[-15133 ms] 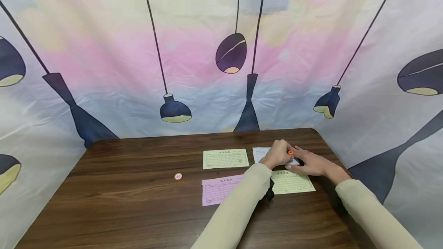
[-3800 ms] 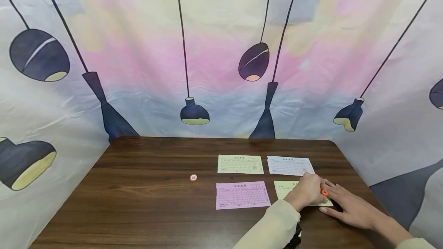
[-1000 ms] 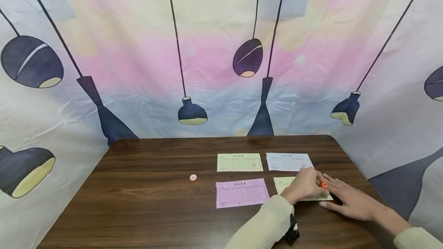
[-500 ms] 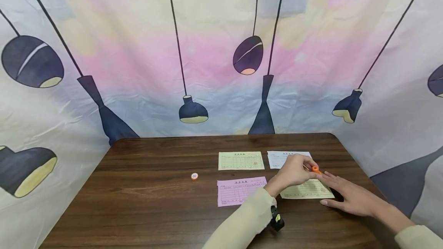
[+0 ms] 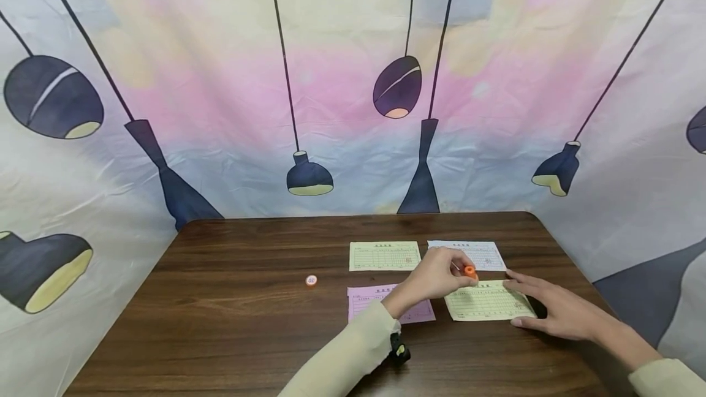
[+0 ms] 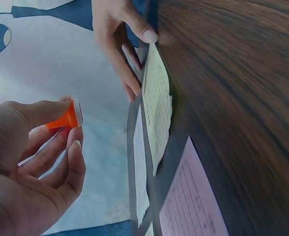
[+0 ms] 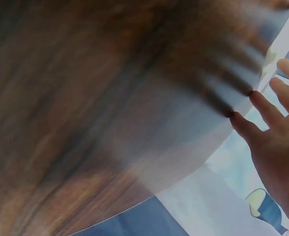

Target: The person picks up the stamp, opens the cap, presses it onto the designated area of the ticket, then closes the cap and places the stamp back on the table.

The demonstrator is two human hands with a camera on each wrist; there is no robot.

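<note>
My left hand (image 5: 436,274) pinches an orange stamp (image 5: 470,271) between thumb and fingers. In the left wrist view the stamp (image 6: 66,118) is held up off the paper, its white-rimmed face turned toward the table side. Below it lies the lower yellow slip (image 5: 485,302), with a faint reddish mark near its right end. My right hand (image 5: 562,311) rests with fingers spread at that slip's right edge, thumb at the near corner. The pink slip (image 5: 366,308) is partly covered by the left wrist and sleeve. Behind are a white slip (image 5: 493,250) and another yellow slip (image 5: 380,256), both with red marks.
A small round orange-and-white cap (image 5: 311,280) with a printed top lies left of the slips. The dark wooden table (image 5: 220,323) backs onto a hanging cloth (image 5: 331,78) printed with lamps. A black band (image 5: 399,349) is on the left wrist.
My left hand has lifted the stamp from the lower yellow slip and moved left, uncovering a reddish mark. The right hand stays at the slip's edge. Earlier, both hands were at the white slip.
</note>
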